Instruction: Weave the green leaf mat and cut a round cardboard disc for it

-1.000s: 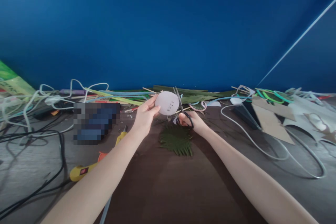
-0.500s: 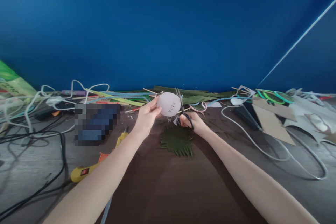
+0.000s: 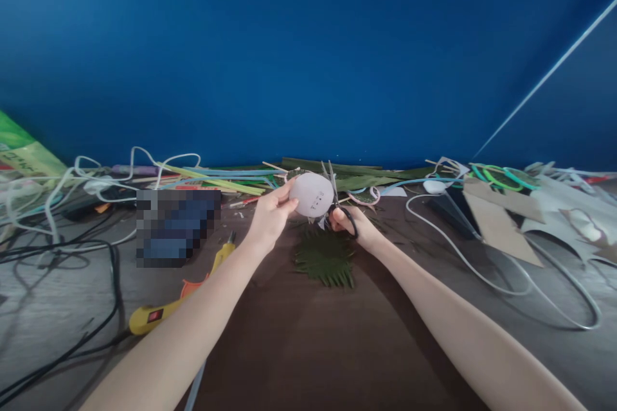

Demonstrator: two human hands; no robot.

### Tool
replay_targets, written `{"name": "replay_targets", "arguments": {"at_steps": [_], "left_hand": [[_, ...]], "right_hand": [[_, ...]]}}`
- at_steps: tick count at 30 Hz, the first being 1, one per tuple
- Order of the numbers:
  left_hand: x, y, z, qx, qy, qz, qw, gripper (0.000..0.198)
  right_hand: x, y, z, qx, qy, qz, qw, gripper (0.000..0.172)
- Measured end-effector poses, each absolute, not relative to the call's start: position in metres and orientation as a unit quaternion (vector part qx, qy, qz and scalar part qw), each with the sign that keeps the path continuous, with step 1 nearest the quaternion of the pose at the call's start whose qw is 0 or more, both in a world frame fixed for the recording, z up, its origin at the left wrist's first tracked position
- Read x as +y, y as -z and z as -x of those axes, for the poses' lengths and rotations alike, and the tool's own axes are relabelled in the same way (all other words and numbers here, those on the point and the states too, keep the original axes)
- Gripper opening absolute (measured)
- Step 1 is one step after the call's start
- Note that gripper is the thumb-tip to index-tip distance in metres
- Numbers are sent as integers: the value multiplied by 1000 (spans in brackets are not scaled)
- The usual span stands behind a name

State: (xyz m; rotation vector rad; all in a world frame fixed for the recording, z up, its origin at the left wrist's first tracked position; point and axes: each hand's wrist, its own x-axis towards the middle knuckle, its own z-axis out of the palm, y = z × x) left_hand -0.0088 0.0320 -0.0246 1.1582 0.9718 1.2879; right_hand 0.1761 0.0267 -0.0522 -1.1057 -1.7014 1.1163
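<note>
My left hand (image 3: 271, 212) pinches a round piece of pale paper (image 3: 312, 194) at its left edge; small dark print shows on its face. My right hand (image 3: 354, 225) is closed round the black handles of a pair of scissors (image 3: 334, 183). The blades point up, a little apart, close along the paper's right edge. On the dark board below both hands lies a dark green piece with a fringed edge (image 3: 325, 259). A small pale scrap (image 3: 322, 223) shows just under the paper.
A yellow glue gun (image 3: 154, 316) lies by my left forearm, near a pixelated dark object (image 3: 178, 228). Long green strips (image 3: 357, 174) and coloured sticks lie along the blue wall. White cables (image 3: 457, 250) and cardboard pieces (image 3: 499, 225) are on the right, black cables (image 3: 113, 270) on the left.
The paper has turned in my left hand, so its print sits at a different angle, and it has shifted slightly down and right. The scissors have moved slightly right.
</note>
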Motion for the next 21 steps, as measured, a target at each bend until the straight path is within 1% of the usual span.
{"name": "replay_targets", "arguments": {"at_steps": [10, 21], "left_hand": [[33, 25, 11, 408, -551, -494, 535, 44], [35, 25, 16, 412, -557, -531, 488, 44]], "right_hand": [[27, 48, -177, -684, -414, 460, 386, 68], [28, 51, -183, -691, -403, 484, 355, 59]]}}
